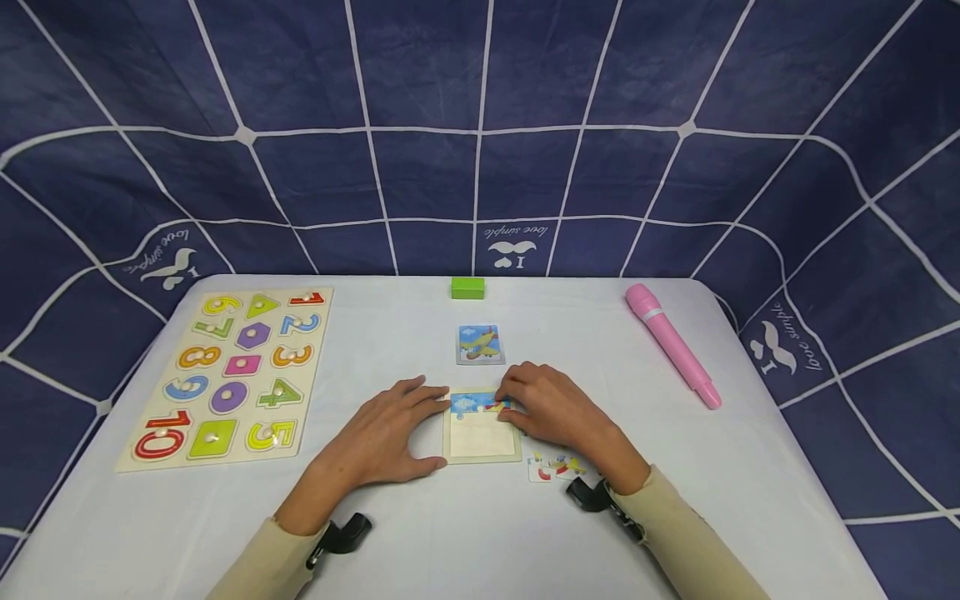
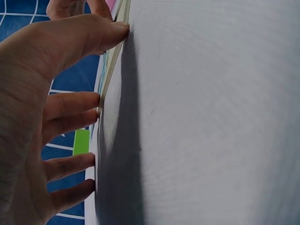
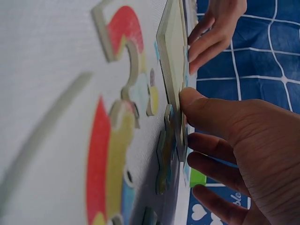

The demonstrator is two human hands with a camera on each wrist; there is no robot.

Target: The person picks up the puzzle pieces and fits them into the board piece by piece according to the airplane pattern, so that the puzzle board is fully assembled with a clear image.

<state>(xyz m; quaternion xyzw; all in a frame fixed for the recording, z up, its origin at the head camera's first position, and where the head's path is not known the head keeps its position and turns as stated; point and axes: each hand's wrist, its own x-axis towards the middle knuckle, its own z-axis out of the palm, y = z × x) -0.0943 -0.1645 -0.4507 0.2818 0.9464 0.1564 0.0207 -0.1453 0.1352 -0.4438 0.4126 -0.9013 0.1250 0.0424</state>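
A small wooden puzzle tray lies at the table's middle, with sky-blue jigsaw pieces along its far side. My left hand has its fingers spread, the thumb and some fingertips touching the tray's left edge. At the far right corner of the tray, my right hand holds a puzzle piece between bent fingers and thumb; the fingers partly hide it. Several loose pieces with red and yellow print lie right of the tray, beneath the right wrist. Beyond the tray sits a square airplane picture.
A number-and-shape peg board lies on the left of the white table. A green block stands at the back edge. To the right lies a pink microphone-shaped object. Dark blue cloth hangs behind and beside the table.
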